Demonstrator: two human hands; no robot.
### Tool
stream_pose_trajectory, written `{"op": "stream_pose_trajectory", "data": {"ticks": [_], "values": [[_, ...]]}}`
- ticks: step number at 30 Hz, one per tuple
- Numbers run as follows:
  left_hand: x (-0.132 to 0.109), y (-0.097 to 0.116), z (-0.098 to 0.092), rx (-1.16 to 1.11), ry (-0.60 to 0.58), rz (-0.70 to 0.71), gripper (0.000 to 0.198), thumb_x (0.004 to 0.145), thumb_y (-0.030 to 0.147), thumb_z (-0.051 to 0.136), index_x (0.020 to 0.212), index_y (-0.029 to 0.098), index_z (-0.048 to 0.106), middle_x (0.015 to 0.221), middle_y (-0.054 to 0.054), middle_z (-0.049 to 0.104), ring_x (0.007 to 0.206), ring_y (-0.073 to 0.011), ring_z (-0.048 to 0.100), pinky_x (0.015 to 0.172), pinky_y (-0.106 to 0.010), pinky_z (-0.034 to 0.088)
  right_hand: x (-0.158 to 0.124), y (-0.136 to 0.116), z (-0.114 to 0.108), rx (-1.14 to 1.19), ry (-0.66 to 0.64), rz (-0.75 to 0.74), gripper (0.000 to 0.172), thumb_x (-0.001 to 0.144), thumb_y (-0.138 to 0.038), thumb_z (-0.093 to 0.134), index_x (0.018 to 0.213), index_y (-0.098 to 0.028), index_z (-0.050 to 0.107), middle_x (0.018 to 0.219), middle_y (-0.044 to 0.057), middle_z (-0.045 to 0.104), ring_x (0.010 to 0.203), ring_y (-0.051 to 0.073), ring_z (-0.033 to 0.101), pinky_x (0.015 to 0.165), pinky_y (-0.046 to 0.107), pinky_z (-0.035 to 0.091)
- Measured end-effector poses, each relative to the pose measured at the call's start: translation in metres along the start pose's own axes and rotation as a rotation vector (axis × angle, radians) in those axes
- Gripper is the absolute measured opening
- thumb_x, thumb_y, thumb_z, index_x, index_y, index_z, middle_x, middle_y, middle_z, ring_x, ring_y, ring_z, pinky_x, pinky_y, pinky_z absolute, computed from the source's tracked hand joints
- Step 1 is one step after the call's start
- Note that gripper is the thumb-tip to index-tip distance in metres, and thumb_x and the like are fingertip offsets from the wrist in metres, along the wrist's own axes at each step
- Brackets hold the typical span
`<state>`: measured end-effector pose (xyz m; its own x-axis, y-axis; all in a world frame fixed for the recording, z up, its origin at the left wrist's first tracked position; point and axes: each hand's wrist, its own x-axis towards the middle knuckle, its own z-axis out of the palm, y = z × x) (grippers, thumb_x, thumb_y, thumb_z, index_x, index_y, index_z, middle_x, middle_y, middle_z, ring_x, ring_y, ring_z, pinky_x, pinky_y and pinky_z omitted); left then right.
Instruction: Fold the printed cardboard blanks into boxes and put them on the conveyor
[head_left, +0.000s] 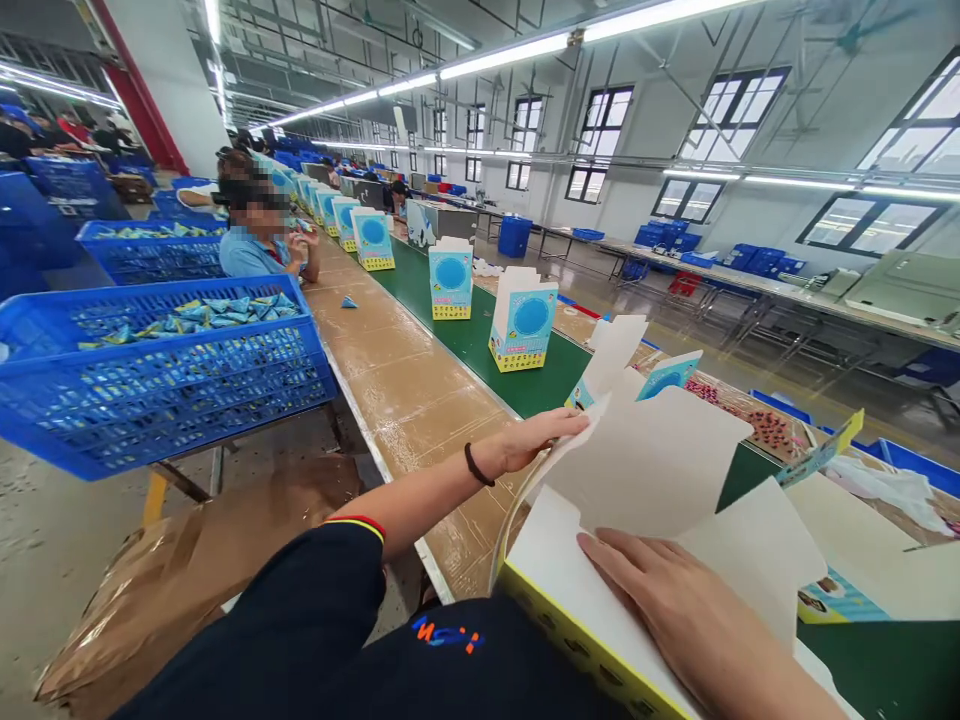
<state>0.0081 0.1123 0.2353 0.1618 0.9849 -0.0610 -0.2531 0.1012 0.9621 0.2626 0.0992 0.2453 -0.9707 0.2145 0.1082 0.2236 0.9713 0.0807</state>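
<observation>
Close in front of me is an unfolded carton [667, 450], white inside, with a yellow printed edge. My left hand [544, 438], wearing a dark band at the wrist, grips the carton's left flap at its edge; the thumb is mostly hidden. Flat on the white panel nearest my body lies my right hand [660, 580], its fingers stretched out and close together. Beyond the carton, a blue and yellow printed box [525, 325] stands upright on the green conveyor belt [480, 345], its white top flaps raised.
Left of the line, a blue basket [165, 390] holds small blue triangular packets. A person [255, 240] sits beyond it. One packet [349, 302] lies on the brown worktop [405, 390]. More opened cartons [847, 530] lie at right, near small dark red items [772, 430].
</observation>
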Motion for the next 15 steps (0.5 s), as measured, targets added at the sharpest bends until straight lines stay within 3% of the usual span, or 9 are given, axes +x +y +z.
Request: {"op": "stream_pose_trajectory", "data": {"ticks": [4,8,11,13,15], "values": [[-0.006,0.000,0.011,0.135,-0.077,-0.127,0.070,0.047,0.048,0.095,0.103,0.020,0.063,0.098,-0.002,0.070,0.086,-0.0183,0.064,0.071,-0.028,0.050,0.012,-0.013,-0.004,0.112,-0.108,0.046,0.051,0.093,-0.002,0.047,0.134,-0.027,0.064,0.118,0.009,0.075,0.096,0.023,0.073,0.081,0.033,0.058],[-0.010,-0.008,0.009,0.259,-0.006,-0.186,0.067,0.041,0.022,0.088,0.101,0.021,0.057,0.088,0.003,0.067,0.080,-0.0191,0.063,0.065,-0.027,0.050,0.012,-0.022,-0.016,0.149,-0.041,0.100,0.040,0.098,-0.007,0.046,0.128,-0.024,0.067,0.099,0.007,0.076,0.080,0.020,0.071,0.077,0.033,0.055],[-0.015,-0.010,-0.003,0.248,0.058,-0.150,0.062,0.042,0.020,0.081,0.100,0.020,0.058,0.088,0.003,0.067,0.081,-0.0193,0.063,0.065,-0.027,0.050,0.000,-0.029,-0.031,0.189,0.218,0.055,0.036,0.099,-0.008,0.046,0.121,-0.023,0.069,0.105,0.008,0.078,0.088,0.022,0.073,0.079,0.036,0.056],[-0.020,-0.008,-0.013,0.244,0.111,-0.112,0.061,0.045,0.023,0.080,0.102,0.019,0.059,0.091,0.002,0.068,0.083,-0.0201,0.064,0.067,-0.027,0.050,-0.012,-0.030,-0.038,0.256,0.502,0.078,0.036,0.098,-0.009,0.050,0.123,-0.027,0.069,0.108,0.006,0.078,0.101,0.024,0.073,0.086,0.040,0.057],[-0.027,-0.004,-0.021,0.240,0.164,-0.084,0.062,0.046,0.025,0.080,0.104,0.018,0.060,0.093,0.000,0.070,0.084,-0.0213,0.066,0.067,-0.028,0.051,-0.025,-0.025,-0.036,0.316,0.853,0.232,0.035,0.097,-0.012,0.054,0.121,-0.032,0.070,0.107,0.004,0.078,0.109,0.026,0.071,0.094,0.045,0.056]]}}
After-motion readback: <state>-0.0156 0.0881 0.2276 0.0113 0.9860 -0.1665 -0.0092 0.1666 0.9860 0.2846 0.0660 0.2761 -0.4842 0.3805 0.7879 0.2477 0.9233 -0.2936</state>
